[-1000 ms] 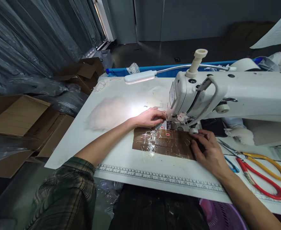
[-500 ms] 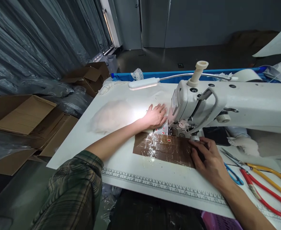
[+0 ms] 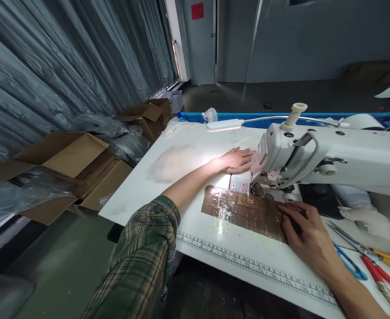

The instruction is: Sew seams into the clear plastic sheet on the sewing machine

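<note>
Sheet [image 3: 244, 212], brown and glossy, right of the centre of the frame: lies flat on the table [image 3: 131, 199], long side running from left to lower right, one small red mark near the upper edge. Just above, touching or nearly so, the plate [image 3: 240, 183] with more red marks, set beside the foot of the machine [image 3: 364, 153].

At the right end of the sheet, the right hand [image 3: 310, 230]: half curled, thumb and forefinger parted, both tips resting on the brown surface, palm off to the right of the sheet. Cannot tell whether any edge is pinched between them.

Above the sheet in the frame and apart from it, the left hand [image 3: 236, 160]: lies palm down, fingers spread and nearly straight, grips nothing visible, fingertips close to the machine's left end. Cannot tell what may lie under the palm. Between this hand and the sheet, a strip of bare tabletop and the plate.

Left of the left hand, a pale, blurred heap [image 3: 177, 163]; above, the lamp [image 3: 226, 125], reaching in from the right. Along the lower edge of the table, the ruler [image 3: 248, 268]. At the lower right, beside the right hand, the blue handle [image 3: 349, 263] and the red handles [image 3: 377, 279].
</note>
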`<action>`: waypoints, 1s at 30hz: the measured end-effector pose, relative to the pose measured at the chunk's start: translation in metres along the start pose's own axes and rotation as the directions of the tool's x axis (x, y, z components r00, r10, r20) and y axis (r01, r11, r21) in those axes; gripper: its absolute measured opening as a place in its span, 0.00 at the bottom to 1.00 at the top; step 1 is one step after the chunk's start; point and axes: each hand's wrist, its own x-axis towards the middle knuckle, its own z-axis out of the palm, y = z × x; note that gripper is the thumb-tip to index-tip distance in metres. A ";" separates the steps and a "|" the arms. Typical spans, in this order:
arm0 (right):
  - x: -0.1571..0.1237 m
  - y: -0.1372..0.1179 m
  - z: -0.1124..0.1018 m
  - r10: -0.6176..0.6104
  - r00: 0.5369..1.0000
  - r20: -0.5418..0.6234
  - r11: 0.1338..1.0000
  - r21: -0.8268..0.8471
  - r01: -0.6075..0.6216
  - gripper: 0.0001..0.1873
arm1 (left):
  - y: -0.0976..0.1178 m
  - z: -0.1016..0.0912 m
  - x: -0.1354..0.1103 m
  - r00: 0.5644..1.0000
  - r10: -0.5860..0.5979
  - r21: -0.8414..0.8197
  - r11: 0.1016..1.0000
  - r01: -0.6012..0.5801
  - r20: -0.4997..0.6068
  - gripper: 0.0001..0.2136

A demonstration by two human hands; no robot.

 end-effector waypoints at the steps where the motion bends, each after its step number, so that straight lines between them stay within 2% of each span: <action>1: -0.001 0.001 0.000 -0.007 1.000 -0.004 1.000 -0.001 0.007 0.16 | 0.001 0.000 -0.001 1.000 0.008 0.026 1.000 -0.008 0.024 0.18; 3: -0.002 0.003 0.002 -0.028 1.000 -0.013 1.000 -0.001 0.028 0.16 | 0.006 -0.002 -0.008 0.999 -0.002 0.073 0.997 0.000 0.033 0.20; 6: -0.003 0.007 0.003 -0.047 0.999 -0.015 0.999 -0.003 0.047 0.17 | 0.017 -0.012 -0.032 0.996 -0.053 0.096 0.994 0.059 -0.065 0.21; 11: -0.003 0.008 0.004 -0.040 0.999 0.021 0.998 -0.041 0.041 0.17 | 0.021 -0.048 -0.113 0.971 -0.179 0.090 0.977 0.195 -0.161 0.15; 13: -0.003 0.006 0.004 -0.025 0.999 0.038 0.998 -0.054 0.027 0.16 | 0.015 -0.064 -0.148 0.931 -0.315 0.054 0.942 0.330 -0.185 0.14; 14: -0.004 0.004 0.004 -0.010 0.999 0.042 0.998 -0.060 0.012 0.16 | 0.012 -0.071 -0.164 0.889 -0.400 0.025 0.909 0.415 -0.223 0.13; 15: -0.004 0.003 0.004 0.006 0.999 0.044 0.998 -0.064 -0.003 0.16 | 0.010 -0.075 -0.177 0.859 -0.455 -0.010 0.885 0.466 -0.236 0.13; 17: -0.004 0.001 0.004 0.024 0.999 0.038 0.997 -0.077 -0.021 0.17 | 0.009 -0.078 -0.195 0.825 -0.516 -0.070 0.855 0.514 -0.230 0.13; 22: -0.004 0.004 0.007 0.023 0.999 0.024 0.995 -0.098 -0.020 0.16 | 0.015 -0.061 -0.206 0.799 -0.565 -0.040 0.820 0.570 -0.204 0.12; 24: -0.005 0.006 0.009 0.022 0.999 0.032 0.995 -0.093 -0.019 0.16 | 0.016 -0.056 -0.205 0.777 -0.587 -0.018 0.800 0.599 -0.229 0.08; 30: -0.002 0.003 0.008 0.000 1.000 0.014 0.996 -0.085 0.002 0.16 | 0.021 -0.059 -0.194 0.734 -0.578 -0.046 0.795 0.604 -0.357 0.09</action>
